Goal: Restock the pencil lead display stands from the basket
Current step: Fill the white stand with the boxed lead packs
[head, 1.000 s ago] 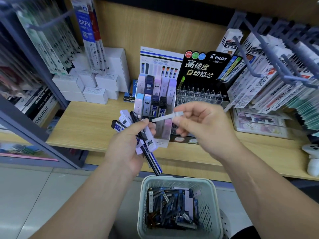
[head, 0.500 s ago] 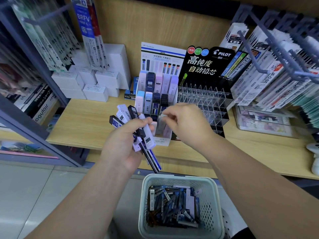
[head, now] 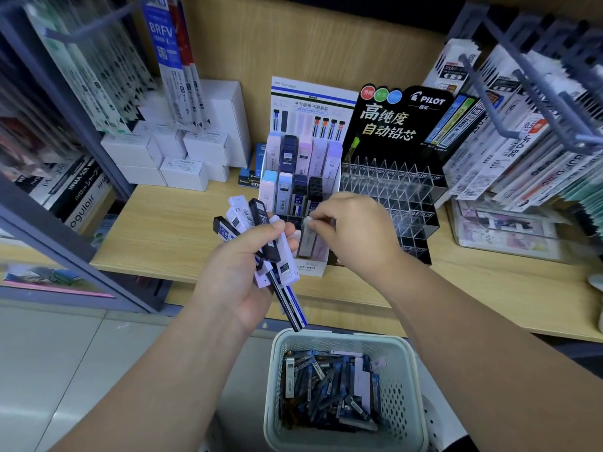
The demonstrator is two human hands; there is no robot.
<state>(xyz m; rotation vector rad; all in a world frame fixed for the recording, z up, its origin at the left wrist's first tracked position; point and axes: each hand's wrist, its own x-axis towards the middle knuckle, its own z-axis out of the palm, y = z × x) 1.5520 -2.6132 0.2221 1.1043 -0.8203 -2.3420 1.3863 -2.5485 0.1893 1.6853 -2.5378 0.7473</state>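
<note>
My left hand (head: pixel 243 272) grips a fanned bunch of lead cases (head: pixel 257 230), white, black and blue, in front of the white tiered display stand (head: pixel 313 270). My right hand (head: pixel 352 233) pinches the top of a grey-white lead case (head: pixel 306 238) that stands upright in the stand's front row. Rows of pastel and dark cases fill the stand's back tiers (head: pixel 303 154). To its right stands the clear Pilot display stand (head: pixel 394 197) with bare slots. A pale basket (head: pixel 414 370) on the floor below holds several loose lead cases (head: pixel 329 389).
White boxes (head: pixel 182 151) are stacked at the back left of the wooden shelf (head: pixel 169 223). Hanging refill packs crowd the left rack (head: pixel 98 79) and the right hooks (head: pixel 522 125). A clear tray of cards (head: pixel 505 230) lies on the right.
My right hand carried the pale case from mid-air down into the front row of the white stand, where it now stands upright. My left hand has stayed put with its bunch.
</note>
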